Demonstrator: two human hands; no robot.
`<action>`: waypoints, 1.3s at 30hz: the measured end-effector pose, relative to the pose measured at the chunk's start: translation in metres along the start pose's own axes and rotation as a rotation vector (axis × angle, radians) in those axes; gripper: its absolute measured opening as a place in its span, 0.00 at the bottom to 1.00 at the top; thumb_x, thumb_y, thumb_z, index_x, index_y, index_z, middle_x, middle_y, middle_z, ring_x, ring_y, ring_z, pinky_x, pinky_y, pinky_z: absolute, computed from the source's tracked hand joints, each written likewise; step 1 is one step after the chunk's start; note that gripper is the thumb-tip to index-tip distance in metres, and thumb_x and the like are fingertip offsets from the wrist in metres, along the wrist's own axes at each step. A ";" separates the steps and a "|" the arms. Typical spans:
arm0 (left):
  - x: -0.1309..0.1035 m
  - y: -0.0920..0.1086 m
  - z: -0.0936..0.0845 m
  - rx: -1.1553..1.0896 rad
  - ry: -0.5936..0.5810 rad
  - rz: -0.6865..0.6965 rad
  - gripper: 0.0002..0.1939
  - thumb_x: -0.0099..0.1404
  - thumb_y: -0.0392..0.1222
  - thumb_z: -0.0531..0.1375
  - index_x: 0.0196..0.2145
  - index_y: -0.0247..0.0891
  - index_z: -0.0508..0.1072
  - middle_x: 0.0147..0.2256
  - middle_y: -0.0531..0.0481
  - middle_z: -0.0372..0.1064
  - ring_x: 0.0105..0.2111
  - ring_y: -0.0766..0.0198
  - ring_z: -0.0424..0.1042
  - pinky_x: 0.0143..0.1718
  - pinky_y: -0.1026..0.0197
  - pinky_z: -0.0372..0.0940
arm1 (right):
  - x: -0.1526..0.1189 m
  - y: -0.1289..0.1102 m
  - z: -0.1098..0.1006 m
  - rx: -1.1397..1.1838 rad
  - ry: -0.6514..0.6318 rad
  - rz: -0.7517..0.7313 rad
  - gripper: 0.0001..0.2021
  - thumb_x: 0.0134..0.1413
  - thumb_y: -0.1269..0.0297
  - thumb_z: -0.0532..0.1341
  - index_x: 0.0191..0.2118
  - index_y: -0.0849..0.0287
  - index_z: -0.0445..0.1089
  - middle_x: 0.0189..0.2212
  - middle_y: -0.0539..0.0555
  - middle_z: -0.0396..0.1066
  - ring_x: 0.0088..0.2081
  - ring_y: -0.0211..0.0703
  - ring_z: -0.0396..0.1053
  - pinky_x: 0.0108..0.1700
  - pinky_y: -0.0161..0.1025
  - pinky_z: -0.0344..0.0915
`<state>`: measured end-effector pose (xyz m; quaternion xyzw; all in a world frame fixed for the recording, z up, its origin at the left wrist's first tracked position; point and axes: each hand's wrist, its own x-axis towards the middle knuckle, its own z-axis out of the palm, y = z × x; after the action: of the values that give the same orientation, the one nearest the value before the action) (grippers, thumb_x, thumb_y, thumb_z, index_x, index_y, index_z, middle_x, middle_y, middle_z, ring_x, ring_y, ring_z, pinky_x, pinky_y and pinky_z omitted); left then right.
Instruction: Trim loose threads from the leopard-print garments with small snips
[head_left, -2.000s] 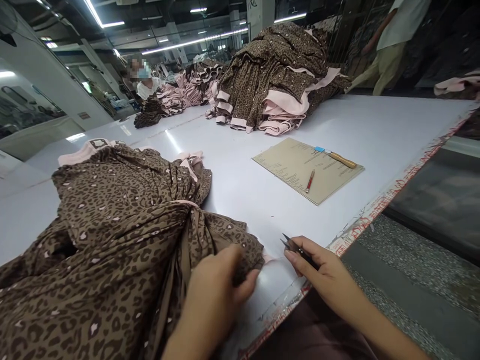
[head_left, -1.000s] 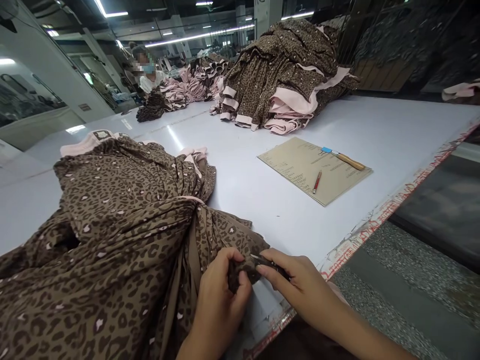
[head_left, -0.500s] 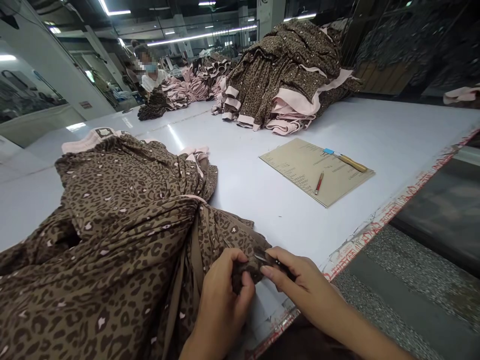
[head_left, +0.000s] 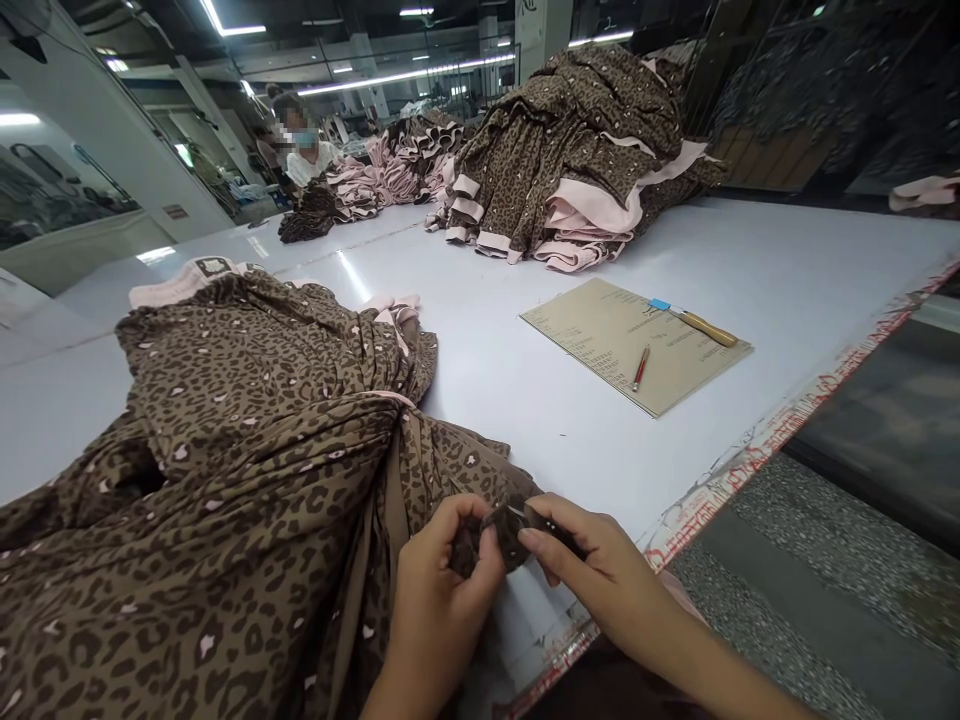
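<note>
A leopard-print garment [head_left: 300,500] in brown with pink trim lies bunched across the left of the table. Its right end is pinched between the thumb and fingers of my left hand [head_left: 450,575], where a fold of the cloth stands up. My right hand [head_left: 589,550] is closed on small thread snips [head_left: 553,525] with a dark handle, mostly covered by my fingers. Their thin metal tip meets the fold beside my left thumb; whether the blades are apart I cannot make out.
A card with printed text [head_left: 592,345] carries a red pen [head_left: 640,369] and a wooden-handled tool with a blue end [head_left: 705,327]. Behind stands a big pile of leopard-print garments [head_left: 570,150]. A masked person [head_left: 304,150] is at the far left. The table edge [head_left: 720,490] runs along the right.
My left hand has turned the cloth's end up into a fold toward the snips. The snips' tip now lies against that fold. The view has shifted slightly.
</note>
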<state>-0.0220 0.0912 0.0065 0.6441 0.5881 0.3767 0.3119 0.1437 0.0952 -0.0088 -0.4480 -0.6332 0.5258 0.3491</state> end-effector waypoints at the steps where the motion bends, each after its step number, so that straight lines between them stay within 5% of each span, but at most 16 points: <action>1: 0.000 0.001 0.000 -0.045 0.011 -0.029 0.03 0.62 0.38 0.56 0.31 0.40 0.69 0.24 0.58 0.66 0.23 0.70 0.65 0.26 0.70 0.60 | 0.000 0.000 0.000 -0.021 0.007 -0.011 0.12 0.64 0.56 0.53 0.32 0.57 0.62 0.24 0.46 0.61 0.27 0.37 0.61 0.29 0.32 0.57; 12: 0.002 -0.002 -0.006 -0.237 -0.001 -0.127 0.05 0.61 0.41 0.59 0.31 0.39 0.74 0.24 0.57 0.67 0.24 0.69 0.63 0.26 0.70 0.59 | 0.006 0.001 0.006 -0.333 0.109 -0.198 0.12 0.65 0.60 0.51 0.34 0.57 0.67 0.24 0.48 0.68 0.25 0.39 0.65 0.28 0.32 0.58; 20: 0.002 -0.007 -0.007 -0.198 -0.037 -0.038 0.03 0.60 0.38 0.59 0.31 0.39 0.74 0.24 0.57 0.67 0.24 0.70 0.64 0.27 0.70 0.59 | 0.002 0.001 0.010 -0.482 0.164 -0.333 0.11 0.66 0.62 0.51 0.34 0.58 0.66 0.24 0.49 0.70 0.25 0.39 0.68 0.28 0.33 0.56; 29: 0.003 -0.007 -0.007 -0.100 -0.008 0.094 0.03 0.63 0.36 0.56 0.32 0.40 0.70 0.26 0.56 0.63 0.26 0.69 0.63 0.28 0.68 0.59 | 0.002 -0.002 0.001 -0.263 0.074 -0.129 0.12 0.65 0.59 0.50 0.34 0.56 0.66 0.26 0.47 0.67 0.27 0.38 0.65 0.30 0.32 0.58; 32: 0.006 -0.001 -0.013 0.029 0.067 0.271 0.06 0.62 0.31 0.55 0.33 0.41 0.67 0.38 0.51 0.65 0.40 0.64 0.66 0.41 0.64 0.61 | 0.001 0.003 -0.011 -0.211 0.176 -0.031 0.11 0.62 0.56 0.53 0.35 0.56 0.66 0.24 0.46 0.64 0.26 0.38 0.61 0.28 0.32 0.57; 35: 0.011 0.006 -0.018 0.058 -0.074 0.328 0.08 0.61 0.29 0.52 0.34 0.41 0.65 0.45 0.48 0.66 0.46 0.62 0.67 0.47 0.62 0.61 | -0.003 0.009 -0.025 -0.152 0.291 0.036 0.12 0.60 0.53 0.55 0.35 0.56 0.66 0.23 0.46 0.60 0.26 0.39 0.59 0.28 0.33 0.56; 39: 0.015 0.011 -0.003 0.384 -0.279 0.305 0.05 0.60 0.32 0.53 0.31 0.40 0.64 0.26 0.54 0.66 0.28 0.62 0.68 0.30 0.61 0.63 | -0.007 0.012 -0.034 -0.088 0.351 0.059 0.13 0.58 0.52 0.56 0.31 0.56 0.66 0.21 0.45 0.55 0.24 0.38 0.56 0.27 0.33 0.55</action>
<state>-0.0185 0.1045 0.0196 0.8182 0.4964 0.2086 0.2016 0.1799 0.1013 -0.0134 -0.5660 -0.5715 0.4215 0.4187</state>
